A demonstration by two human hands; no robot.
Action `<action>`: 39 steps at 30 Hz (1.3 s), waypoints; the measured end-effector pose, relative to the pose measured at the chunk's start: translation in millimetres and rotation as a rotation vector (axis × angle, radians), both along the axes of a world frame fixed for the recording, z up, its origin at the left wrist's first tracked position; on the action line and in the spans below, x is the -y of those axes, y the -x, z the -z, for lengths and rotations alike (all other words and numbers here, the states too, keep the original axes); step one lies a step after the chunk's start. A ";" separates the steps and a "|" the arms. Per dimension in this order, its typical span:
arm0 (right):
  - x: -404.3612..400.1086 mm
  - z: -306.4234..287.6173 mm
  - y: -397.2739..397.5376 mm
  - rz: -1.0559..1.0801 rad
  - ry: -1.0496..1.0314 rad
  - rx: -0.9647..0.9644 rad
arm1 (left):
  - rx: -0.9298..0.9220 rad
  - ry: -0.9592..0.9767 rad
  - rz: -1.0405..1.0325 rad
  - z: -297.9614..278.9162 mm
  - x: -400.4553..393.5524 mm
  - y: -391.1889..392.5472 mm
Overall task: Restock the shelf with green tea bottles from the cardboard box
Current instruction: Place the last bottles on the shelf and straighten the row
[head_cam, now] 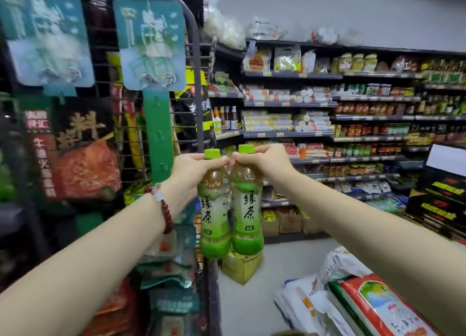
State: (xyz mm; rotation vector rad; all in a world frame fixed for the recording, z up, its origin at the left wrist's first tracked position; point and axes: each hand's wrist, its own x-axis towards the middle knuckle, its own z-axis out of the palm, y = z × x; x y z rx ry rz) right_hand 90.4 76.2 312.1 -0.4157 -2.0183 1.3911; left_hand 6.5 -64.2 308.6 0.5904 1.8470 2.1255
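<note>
I hold two green tea bottles out in front of me at chest height, side by side and touching. My left hand (pixel 193 173) grips the neck of the left green tea bottle (pixel 214 214) just under its green cap. My right hand (pixel 264 161) grips the neck of the right green tea bottle (pixel 248 214) the same way. Both bottles hang upright with green-and-white labels facing me. The cardboard box is not clearly in view; only a brown edge shows at the bottom.
A wire rack (pixel 151 123) hung with snack packets stands close on my left. Stocked shelves (pixel 327 133) line the far wall. A yellow-green carton (pixel 242 266) sits on the floor below the bottles. Rice sacks (pixel 373 305) lie at lower right.
</note>
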 end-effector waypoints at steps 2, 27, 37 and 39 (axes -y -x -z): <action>27.6 -6.2 7.9 -0.053 -0.009 -0.014 | 0.009 -0.015 -0.015 -5.3 30.3 9.8; 303.5 -63.6 152.9 -0.284 -0.085 -0.119 | -0.011 -0.033 -0.166 -66.4 325.6 125.5; 419.2 -68.8 234.6 -0.348 -0.114 -0.128 | -0.010 0.018 -0.280 -69.8 441.7 193.1; 442.4 -74.1 253.9 -0.324 -0.124 -0.158 | -0.036 0.017 -0.266 -77.7 463.8 216.2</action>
